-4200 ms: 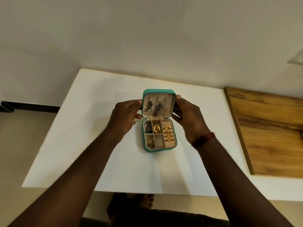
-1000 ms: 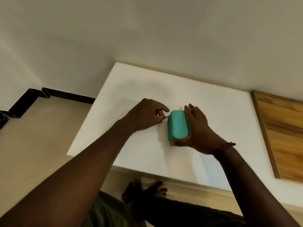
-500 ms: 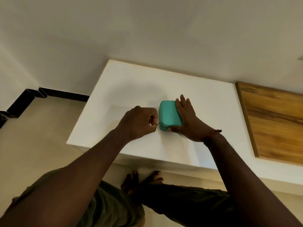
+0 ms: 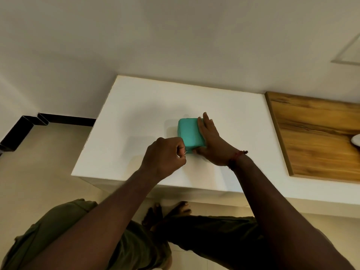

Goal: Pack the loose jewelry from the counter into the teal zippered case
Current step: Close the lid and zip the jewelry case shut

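The teal zippered case (image 4: 189,133) lies closed on the white counter (image 4: 148,106), its lid down. My right hand (image 4: 211,142) rests flat along the case's right side and near corner, fingers pointing away, holding it steady. My left hand (image 4: 165,154) is curled just left of the case's near corner, thumb and forefinger pinched on the small metal zipper pull (image 4: 186,152). No loose jewelry shows on the counter; whatever the case holds is hidden.
A wooden board (image 4: 315,133) covers the counter's right part, with a pale object (image 4: 356,140) at the frame's right edge. The counter's left and near edges drop to a tiled floor. My legs and bare feet (image 4: 167,211) are below the near edge. A wall stands behind.
The case, open earlier with jewelry in its compartments, is now closed. Over the last second my left hand drew the zipper pull from the case's far left side down to its near corner.
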